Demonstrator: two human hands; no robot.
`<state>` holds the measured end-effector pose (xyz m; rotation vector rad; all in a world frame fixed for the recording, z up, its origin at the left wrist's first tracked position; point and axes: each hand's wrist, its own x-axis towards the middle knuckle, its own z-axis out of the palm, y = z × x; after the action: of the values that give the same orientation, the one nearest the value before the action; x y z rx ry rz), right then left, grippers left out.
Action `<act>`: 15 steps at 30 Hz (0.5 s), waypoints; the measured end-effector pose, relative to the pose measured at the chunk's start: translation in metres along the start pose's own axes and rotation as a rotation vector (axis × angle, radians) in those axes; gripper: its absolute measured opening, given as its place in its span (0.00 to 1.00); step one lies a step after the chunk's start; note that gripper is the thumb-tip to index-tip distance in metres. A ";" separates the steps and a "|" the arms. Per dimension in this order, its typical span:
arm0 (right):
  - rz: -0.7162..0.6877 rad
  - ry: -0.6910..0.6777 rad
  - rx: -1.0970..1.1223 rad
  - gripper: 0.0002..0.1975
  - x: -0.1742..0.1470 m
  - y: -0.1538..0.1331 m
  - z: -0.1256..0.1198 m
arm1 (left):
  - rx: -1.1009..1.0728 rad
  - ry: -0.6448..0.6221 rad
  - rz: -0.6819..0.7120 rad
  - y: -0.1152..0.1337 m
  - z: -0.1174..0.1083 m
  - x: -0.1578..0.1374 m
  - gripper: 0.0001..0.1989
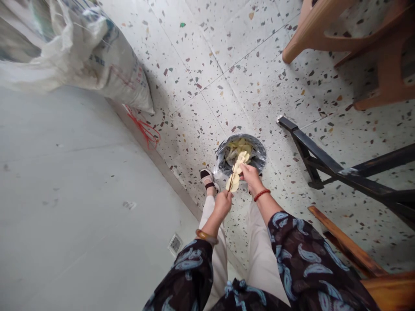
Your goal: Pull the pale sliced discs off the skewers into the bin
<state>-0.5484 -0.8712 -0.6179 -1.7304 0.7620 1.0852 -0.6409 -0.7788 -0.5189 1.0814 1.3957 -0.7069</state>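
My left hand [223, 203] grips the lower end of a thin stick [232, 181] threaded with several pale yellow slices [237, 169]. My right hand [250, 173] pinches the slices near the stick's upper end. Both hands hover just above a small bin lined with a shiny plastic bag [256, 156], which holds more pale yellow pieces. The bin stands on the speckled terrazzo floor [246, 73] in front of my feet. A red bead bracelet sits on my right wrist and an amber bangle on my left.
A grey wall [65, 194] with a socket [175, 244] runs along the left. A large white woven sack [97, 56] leans at top left. A black metal frame [324, 164] and wooden furniture legs [356, 39] stand to the right.
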 end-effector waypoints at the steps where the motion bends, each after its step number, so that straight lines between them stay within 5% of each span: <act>1: 0.027 -0.011 0.065 0.19 -0.004 0.001 -0.004 | -0.032 -0.034 -0.030 0.002 0.000 0.002 0.11; 9: 0.194 -0.146 0.321 0.22 -0.043 0.027 -0.012 | -0.298 -0.332 -0.189 0.017 0.004 -0.001 0.10; 15: 0.140 -0.172 0.382 0.23 -0.047 0.023 -0.004 | -0.368 -0.309 -0.207 0.009 0.005 0.000 0.10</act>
<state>-0.5858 -0.8822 -0.5829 -1.2622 0.9240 1.0842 -0.6312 -0.7798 -0.5178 0.5197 1.3127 -0.6977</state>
